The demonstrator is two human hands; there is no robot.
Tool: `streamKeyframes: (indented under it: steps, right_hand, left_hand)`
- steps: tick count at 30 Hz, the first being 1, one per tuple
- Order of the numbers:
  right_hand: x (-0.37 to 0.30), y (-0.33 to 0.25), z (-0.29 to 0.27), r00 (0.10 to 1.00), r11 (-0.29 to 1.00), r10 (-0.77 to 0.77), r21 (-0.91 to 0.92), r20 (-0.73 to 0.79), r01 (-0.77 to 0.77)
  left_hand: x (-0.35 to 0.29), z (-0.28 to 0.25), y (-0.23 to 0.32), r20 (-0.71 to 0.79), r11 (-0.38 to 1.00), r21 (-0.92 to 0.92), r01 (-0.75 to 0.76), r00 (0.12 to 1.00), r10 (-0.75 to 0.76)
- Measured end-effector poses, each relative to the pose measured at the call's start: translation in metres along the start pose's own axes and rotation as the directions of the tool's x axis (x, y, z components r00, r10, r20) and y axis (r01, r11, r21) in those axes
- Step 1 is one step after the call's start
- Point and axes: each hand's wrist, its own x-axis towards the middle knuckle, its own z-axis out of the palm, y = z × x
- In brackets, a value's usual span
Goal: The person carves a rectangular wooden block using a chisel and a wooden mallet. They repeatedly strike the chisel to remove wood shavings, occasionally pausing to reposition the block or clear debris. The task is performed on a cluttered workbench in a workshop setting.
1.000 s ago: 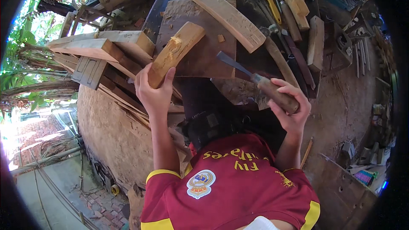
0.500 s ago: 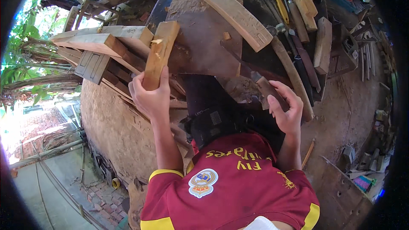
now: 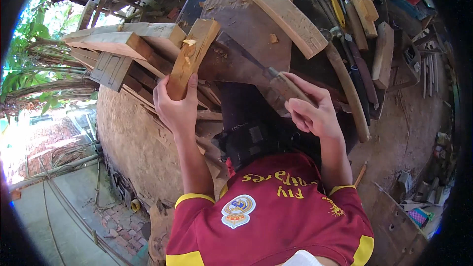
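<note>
My left hand (image 3: 178,103) grips the lower end of a yellowish-brown wooden block (image 3: 191,63), held tilted with its top leaning right. Pale curled shavings (image 3: 189,42) cling to its upper part. In my right hand (image 3: 314,107) is a chisel (image 3: 286,86), its wooden handle wrapped by my fingers. Its dark flat blade slants up and left, ending close to the block's right side; whether they touch, I cannot tell. Under the blade lies a brown board (image 3: 268,19) on the dark bench. A long pale wooden piece (image 3: 283,15) rests across that board.
Stacked timber pieces (image 3: 123,44) stick out left of the block. On the right side of the bench lie a yellow-handled brush (image 3: 336,7), a hammer (image 3: 345,61) and several other tools. A wooden block (image 3: 383,55) sits near the bench's right edge.
My right hand has swung the chisel up and left, bringing the blade beside the block and turning its flat side into view. The block stays in my left hand, tilted slightly more right.
</note>
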Motion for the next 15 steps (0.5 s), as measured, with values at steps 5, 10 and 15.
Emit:
streamKeyframes:
  steps: [5, 10, 15]
  right_hand:
    - [0.02, -0.003, 0.005, 0.993, 0.987, 0.109, 0.115, 0.046, -0.114]
    - [0.029, 0.0, 0.004, 0.989, 0.967, 0.143, 0.207, 0.031, -0.146]
    - [0.032, 0.0, 0.003, 0.99, 0.973, 0.137, 0.183, 0.035, -0.141]
  left_hand:
    - [0.0, -0.002, 0.004, 0.003, 1.0, -0.024, -0.014, 1.0, 0.014]
    - [-0.002, 0.004, -0.005, -0.007, 0.996, -0.08, -0.024, 1.0, 0.023]
    - [-0.002, 0.006, -0.007, 0.014, 0.994, -0.105, -0.028, 0.999, 0.03]
